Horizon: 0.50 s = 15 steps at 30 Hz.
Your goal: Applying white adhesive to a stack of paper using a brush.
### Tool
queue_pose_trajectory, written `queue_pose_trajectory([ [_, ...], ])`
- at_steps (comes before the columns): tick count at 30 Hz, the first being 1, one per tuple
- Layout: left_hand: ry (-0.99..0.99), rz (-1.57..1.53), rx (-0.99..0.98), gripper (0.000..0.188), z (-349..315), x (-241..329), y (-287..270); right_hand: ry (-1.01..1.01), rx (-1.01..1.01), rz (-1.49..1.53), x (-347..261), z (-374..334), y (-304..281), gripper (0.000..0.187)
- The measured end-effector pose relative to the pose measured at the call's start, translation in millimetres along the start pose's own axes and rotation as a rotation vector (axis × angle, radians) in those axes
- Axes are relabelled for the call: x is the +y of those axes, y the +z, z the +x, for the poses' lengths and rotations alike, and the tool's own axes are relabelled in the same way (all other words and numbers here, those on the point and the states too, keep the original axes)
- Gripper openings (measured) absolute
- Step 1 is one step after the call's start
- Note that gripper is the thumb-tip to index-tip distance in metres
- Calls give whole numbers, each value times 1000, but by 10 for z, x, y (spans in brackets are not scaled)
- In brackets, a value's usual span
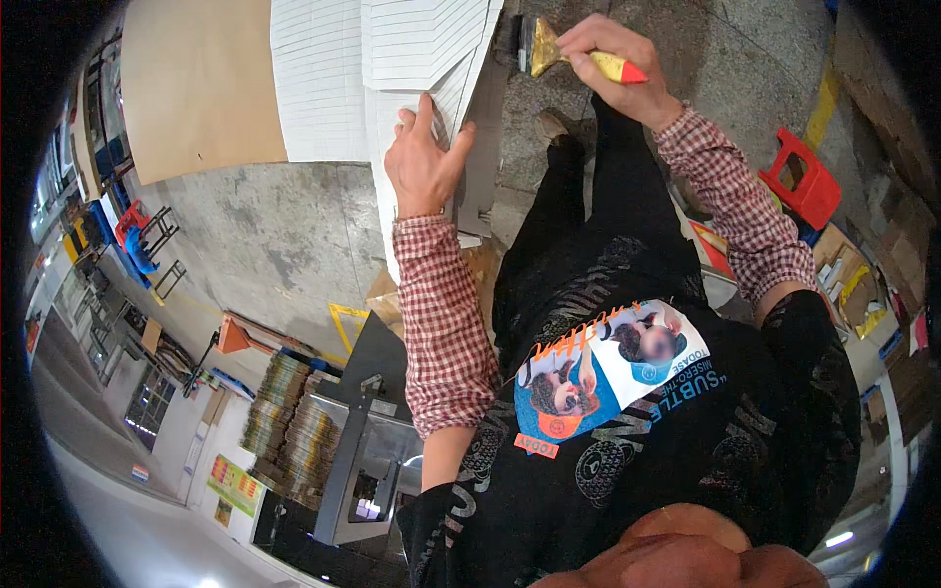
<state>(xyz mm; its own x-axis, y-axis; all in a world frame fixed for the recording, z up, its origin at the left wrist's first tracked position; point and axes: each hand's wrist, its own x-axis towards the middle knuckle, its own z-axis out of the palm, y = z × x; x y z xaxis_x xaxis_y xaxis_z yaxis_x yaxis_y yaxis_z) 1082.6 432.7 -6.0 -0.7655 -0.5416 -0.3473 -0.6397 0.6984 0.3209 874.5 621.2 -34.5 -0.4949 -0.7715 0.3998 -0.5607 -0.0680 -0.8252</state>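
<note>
My right hand [616,61] grips a flat paintbrush [578,57] by its yellow handle with a red end. The dark bristles point left, just past the right edge of some white sheets [412,44] marked with rows of thin lines. On those sheets rests my left hand [428,157], palm down with its fingers spread. The sheets overlap one another like a fan. A plain brown board or sheet [201,88] lies beside them on the left. Checked red-and-white sleeves cover both my forearms.
A red plastic stool [804,181] stands on the floor at the right, near an open box [853,279] of odds and ends. Behind my left arm are a cardboard box [387,299], a grey machine [368,470] and tall stacks of bundled material [284,412].
</note>
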Motion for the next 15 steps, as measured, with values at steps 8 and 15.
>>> queue_pose_trajectory([
  [8, 23, 70, 48, 77, 44, 73, 50, 2, -18, 50, -53, 10, -85, 9],
  [15, -1, 157, 87, 82, 78, 215, 213, 86, -51, 121, -135, -190, -86, 7],
])
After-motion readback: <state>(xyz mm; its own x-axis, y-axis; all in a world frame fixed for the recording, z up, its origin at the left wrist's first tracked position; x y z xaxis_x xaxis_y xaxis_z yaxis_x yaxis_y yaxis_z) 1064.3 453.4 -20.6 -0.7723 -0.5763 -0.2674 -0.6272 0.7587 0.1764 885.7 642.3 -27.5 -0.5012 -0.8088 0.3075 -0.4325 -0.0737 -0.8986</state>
